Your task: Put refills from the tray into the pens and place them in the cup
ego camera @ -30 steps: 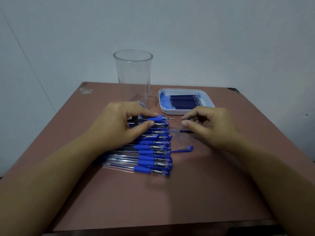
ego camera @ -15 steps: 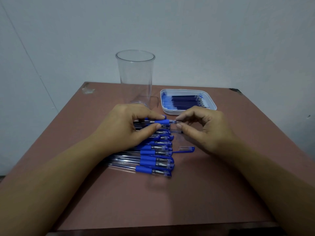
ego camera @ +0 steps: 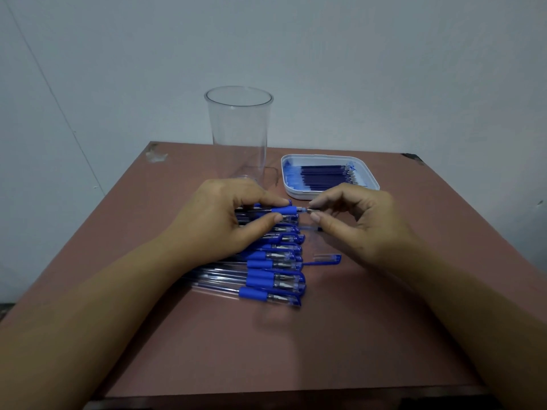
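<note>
Reddish-brown table (ego camera: pixel 296 350): square top, chipped pale patch at far left corner; pale grey-blue wall (ego camera: pixel 384 69) behind.
cup (ego camera: pixel 238 134): clear, tall, upright, far centre of table.
tray (ego camera: pixel 373 180): white, shallow, rounded corners; far right, close beside cup, not touching it.
refills (ego camera: pixel 324 177): dark blue, packed side by side in tray, lying left to right.
held pen (ego camera: pixel 284 210): clear barrel, blue grip, level, tip pointing right; between left hand (ego camera: pixel 225 214) and right hand (ego camera: pixel 355 220), in front of cup and tray.
left hand: curled; forefinger and thumb pinching held pen at the blue grip, other fingers folded underneath.
right hand: curled; forefinger and thumb tips closed narrow on the tip end of held pen, other fingers arched above; knuckles just near of tray edge.
pen row (ego camera: pixel 266 279): clear barrels, blue grips, side by side on table, tips to the right, running near to far; far part hidden under left hand, count not readable.
loose cap (ego camera: pixel 327 258): clear with blue end, flat on table just right of pen row, on the near side of right hand.
faint clear piece (ego camera: pixel 310 229): on table below right thumb, too blurred to identify.
</note>
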